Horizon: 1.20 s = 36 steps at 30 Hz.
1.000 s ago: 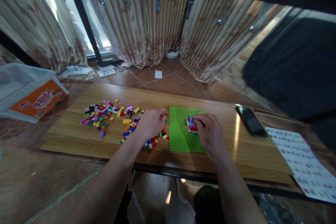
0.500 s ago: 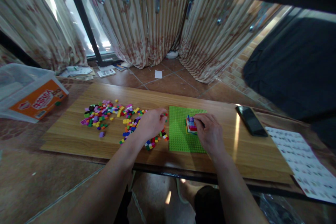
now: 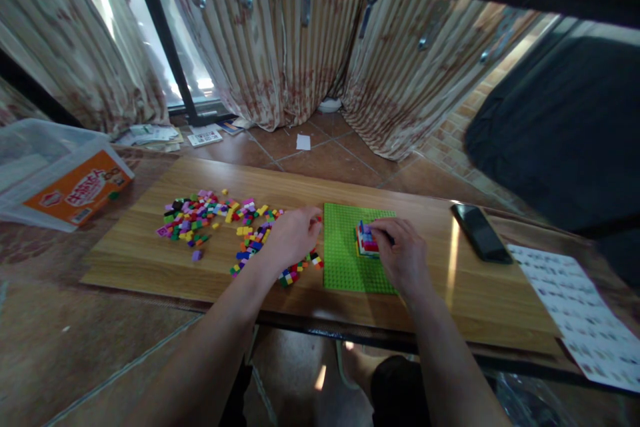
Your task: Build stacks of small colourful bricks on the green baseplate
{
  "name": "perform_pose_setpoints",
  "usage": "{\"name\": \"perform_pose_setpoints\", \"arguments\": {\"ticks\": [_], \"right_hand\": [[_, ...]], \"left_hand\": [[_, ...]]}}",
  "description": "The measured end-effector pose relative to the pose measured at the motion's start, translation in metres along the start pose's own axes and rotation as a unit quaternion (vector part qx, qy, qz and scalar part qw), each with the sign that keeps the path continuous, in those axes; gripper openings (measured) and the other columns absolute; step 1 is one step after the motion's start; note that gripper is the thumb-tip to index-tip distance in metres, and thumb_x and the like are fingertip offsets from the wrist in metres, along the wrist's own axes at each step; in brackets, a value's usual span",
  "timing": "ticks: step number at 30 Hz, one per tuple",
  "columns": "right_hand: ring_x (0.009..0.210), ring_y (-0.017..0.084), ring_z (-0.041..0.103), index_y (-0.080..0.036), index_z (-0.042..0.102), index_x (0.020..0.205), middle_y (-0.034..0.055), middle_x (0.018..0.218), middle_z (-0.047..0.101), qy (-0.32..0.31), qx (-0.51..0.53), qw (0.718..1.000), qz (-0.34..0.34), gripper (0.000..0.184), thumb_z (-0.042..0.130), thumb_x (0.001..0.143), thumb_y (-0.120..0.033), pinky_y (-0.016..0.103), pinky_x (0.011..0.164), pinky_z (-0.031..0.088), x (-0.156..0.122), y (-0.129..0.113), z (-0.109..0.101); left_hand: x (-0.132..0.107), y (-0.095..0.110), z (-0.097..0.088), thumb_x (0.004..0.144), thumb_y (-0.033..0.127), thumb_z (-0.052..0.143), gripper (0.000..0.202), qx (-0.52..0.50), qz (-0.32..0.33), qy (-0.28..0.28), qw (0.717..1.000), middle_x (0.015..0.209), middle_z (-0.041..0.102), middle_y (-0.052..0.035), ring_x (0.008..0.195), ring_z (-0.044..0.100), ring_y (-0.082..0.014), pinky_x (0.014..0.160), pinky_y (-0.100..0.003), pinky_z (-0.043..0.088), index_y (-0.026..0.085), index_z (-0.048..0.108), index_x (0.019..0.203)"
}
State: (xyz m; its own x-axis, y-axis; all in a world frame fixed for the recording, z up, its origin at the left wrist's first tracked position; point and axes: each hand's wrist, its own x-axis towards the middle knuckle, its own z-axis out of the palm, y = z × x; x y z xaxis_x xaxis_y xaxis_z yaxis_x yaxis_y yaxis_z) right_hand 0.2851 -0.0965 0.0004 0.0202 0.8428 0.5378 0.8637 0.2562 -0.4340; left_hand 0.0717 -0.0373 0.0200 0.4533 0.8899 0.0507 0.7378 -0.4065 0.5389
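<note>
A small stack of building bricks [image 3: 369, 246], with red, white, yellow and blue layers, stands on the green baseplate [image 3: 340, 267]. My right hand [image 3: 404, 253] covers the stack's right side, its thumb and fingers closed at a blue brick [image 3: 365, 227] on top. Over the right edge of the loose brick pile [image 3: 255, 238] hovers my left hand [image 3: 295, 235], just left of the baseplate. Its fingers are curled together, and whatever may be between them is hidden.
Another heap of mixed bricks [image 3: 193, 217] lies further left on the wooden board [image 3: 165, 273]. A clear plastic bin [image 3: 55, 173] stands at the far left. To the right are a black phone [image 3: 480, 232] and a printed sheet [image 3: 575, 313].
The view has shifted slightly, so everything sits a little further right. My left fingers have curled a bit closer to the baseplate; my right hand stays at the stack.
</note>
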Motion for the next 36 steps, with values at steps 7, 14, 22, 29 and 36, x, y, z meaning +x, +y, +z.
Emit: {"name": "perform_pose_setpoints", "arguments": {"ticks": [7, 14, 22, 29, 36], "right_hand": [[0.081, 0.022, 0.061, -0.021, 0.065, 0.091, 0.0053, 0.085, 0.069, -0.007, -0.014, 1.000, 0.014, 0.015, 0.051, 0.084, -0.019, 0.037, 0.076, 0.048, 0.003, -0.001, -0.002], [0.080, 0.022, 0.060, -0.021, 0.061, 0.110, 0.0046, 0.081, 0.069, -0.018, -0.024, 1.000, 0.007, 0.031, 0.049, 0.082, -0.016, 0.039, 0.076, 0.049, 0.007, -0.003, -0.003], [0.080, 0.024, 0.058, -0.017, 0.057, 0.119, 0.0073, 0.081, 0.069, -0.036, -0.060, 0.998, 0.002, 0.040, 0.045, 0.081, -0.012, 0.036, 0.072, 0.047, 0.010, -0.008, -0.001], [0.074, 0.025, 0.056, -0.017, 0.056, 0.120, 0.0079, 0.076, 0.067, -0.032, -0.111, 0.993, 0.017, 0.046, 0.042, 0.078, -0.009, 0.036, 0.066, 0.043, 0.013, -0.016, 0.004], [0.070, 0.025, 0.053, -0.016, 0.058, 0.115, 0.0077, 0.071, 0.064, -0.022, -0.134, 0.991, 0.018, 0.043, 0.042, 0.076, -0.008, 0.035, 0.064, 0.040, 0.014, -0.018, 0.008]], "left_hand": [[-0.004, 0.015, 0.023, 0.087, 0.022, 0.050, 0.041, -0.015, 0.054, 0.008, 0.998, 0.122, 0.063, -0.0089, 0.102, 0.064, -0.0204, 0.093, -0.034, 0.049, 0.018, 0.054, 0.128], [-0.011, 0.033, 0.041, 0.087, 0.020, 0.049, 0.052, -0.036, 0.120, -0.030, 0.992, 0.130, 0.054, -0.0064, 0.107, 0.060, -0.0184, 0.094, -0.033, 0.050, 0.023, 0.039, 0.139], [-0.012, 0.038, 0.047, 0.088, 0.018, 0.046, 0.054, -0.008, 0.142, -0.040, 0.989, 0.137, 0.049, -0.0072, 0.109, 0.059, -0.0191, 0.094, -0.034, 0.051, 0.022, 0.035, 0.140], [-0.014, 0.040, 0.049, 0.087, 0.014, 0.042, 0.057, 0.043, 0.139, -0.040, 0.989, 0.132, 0.052, -0.0082, 0.103, 0.062, -0.0196, 0.085, -0.032, 0.054, 0.023, 0.031, 0.143], [-0.016, 0.047, 0.049, 0.086, 0.010, 0.042, 0.059, 0.124, 0.125, -0.037, 0.984, 0.125, 0.055, -0.0104, 0.098, 0.063, -0.0205, 0.076, -0.029, 0.053, 0.021, 0.031, 0.143]]}}
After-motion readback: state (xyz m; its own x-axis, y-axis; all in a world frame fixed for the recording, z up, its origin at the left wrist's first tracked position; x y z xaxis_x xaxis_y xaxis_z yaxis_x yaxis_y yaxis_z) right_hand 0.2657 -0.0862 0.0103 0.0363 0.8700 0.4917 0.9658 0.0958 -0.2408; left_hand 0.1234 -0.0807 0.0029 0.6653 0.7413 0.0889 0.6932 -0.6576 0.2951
